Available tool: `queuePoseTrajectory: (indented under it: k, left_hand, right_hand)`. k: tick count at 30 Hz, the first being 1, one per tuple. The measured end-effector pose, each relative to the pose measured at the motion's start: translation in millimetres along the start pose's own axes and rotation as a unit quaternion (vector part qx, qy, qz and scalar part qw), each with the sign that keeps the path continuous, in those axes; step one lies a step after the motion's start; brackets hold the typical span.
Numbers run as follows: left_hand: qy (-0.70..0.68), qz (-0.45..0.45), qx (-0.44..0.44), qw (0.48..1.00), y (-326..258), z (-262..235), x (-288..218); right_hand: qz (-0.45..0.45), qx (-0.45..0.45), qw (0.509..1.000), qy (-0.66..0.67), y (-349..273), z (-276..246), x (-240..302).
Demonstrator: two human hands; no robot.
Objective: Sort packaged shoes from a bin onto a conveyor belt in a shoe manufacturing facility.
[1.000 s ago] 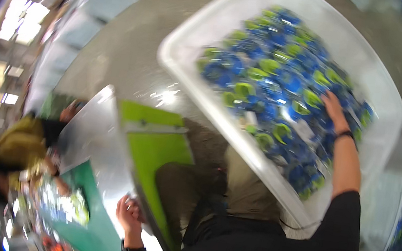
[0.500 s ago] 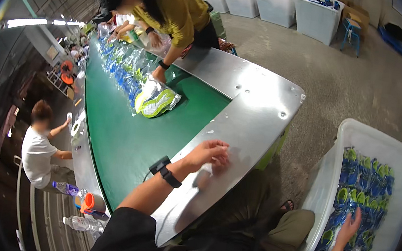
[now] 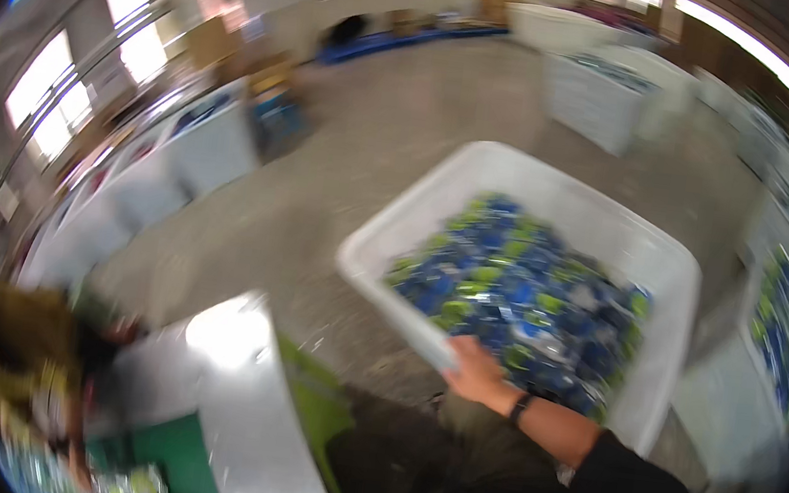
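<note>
right hand [image 3: 478, 370] at the near rim of a white plastic tub [image 3: 567, 204], fingers apparently curled over the edge and pinching the wall; blur hides the fingertips. left hand outside the view, its grip cannot be told. blue-and-lime shoes [image 3: 499, 279] lie heaped inside the tub, beyond the right hand, glinting as if in clear wrap. step in hand, as judged: holding the tub itself, with no shoe lifted. from this grip, shifting the tub would call for a firm hold on the rim; reaching the shoes would call for letting go first. surface: bare metal tabletop [image 3: 260, 417] at lower left, strongly reflective, bordering a green belt-like surface [image 3: 177, 456]; lime panel [image 3: 316, 404] below its edge. a co-worker in a mustard top [image 3: 25, 329] leans there, one hand near a shiny bundle [image 3: 143, 490]. room: grey floor [image 3: 354, 173], white bins along the left [image 3: 215, 146], another filled bin [image 3: 739, 407] right of the tub, bright windows [image 3: 148, 4] behind.
</note>
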State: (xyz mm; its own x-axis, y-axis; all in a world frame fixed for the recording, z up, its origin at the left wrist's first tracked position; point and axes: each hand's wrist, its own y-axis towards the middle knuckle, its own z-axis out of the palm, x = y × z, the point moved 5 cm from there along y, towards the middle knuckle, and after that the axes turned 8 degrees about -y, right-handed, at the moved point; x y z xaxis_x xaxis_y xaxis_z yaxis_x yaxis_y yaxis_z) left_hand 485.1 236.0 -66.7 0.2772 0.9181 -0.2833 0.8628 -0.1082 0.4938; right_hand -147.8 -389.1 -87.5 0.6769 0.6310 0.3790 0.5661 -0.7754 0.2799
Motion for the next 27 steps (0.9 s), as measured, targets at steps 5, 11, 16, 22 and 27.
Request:
queuePoseTrajectory:
  k: [5,11,16,22,27]
  left_hand:
    - [-0.014,0.045,-0.075,0.996,-32.2,-71.9,-170.3]
    - [-0.089,0.139,-0.045,0.985,-73.0,-86.4,-278.2]
    - [-0.164,0.185,0.026,0.968,-114.1,-96.5,-347.9]
    - [-0.317,0.148,0.166,0.922,-163.2,-97.2,-411.8]
    - [-0.518,-0.045,0.311,0.795,-204.6,-91.3,-416.8]
  right_hand:
    - [-0.010,0.014,1.000,0.003,2.8,-9.0,-4.3]
    - [0.009,0.026,0.999,-0.031,2.2,-10.0,-10.9]
    - [0.015,0.059,0.998,-0.007,-0.4,-8.9,-13.9]
    - [0.035,0.064,0.997,0.034,-5.5,2.5,-22.9]
    - [0.027,0.018,0.999,0.026,-6.4,3.1,-21.2]
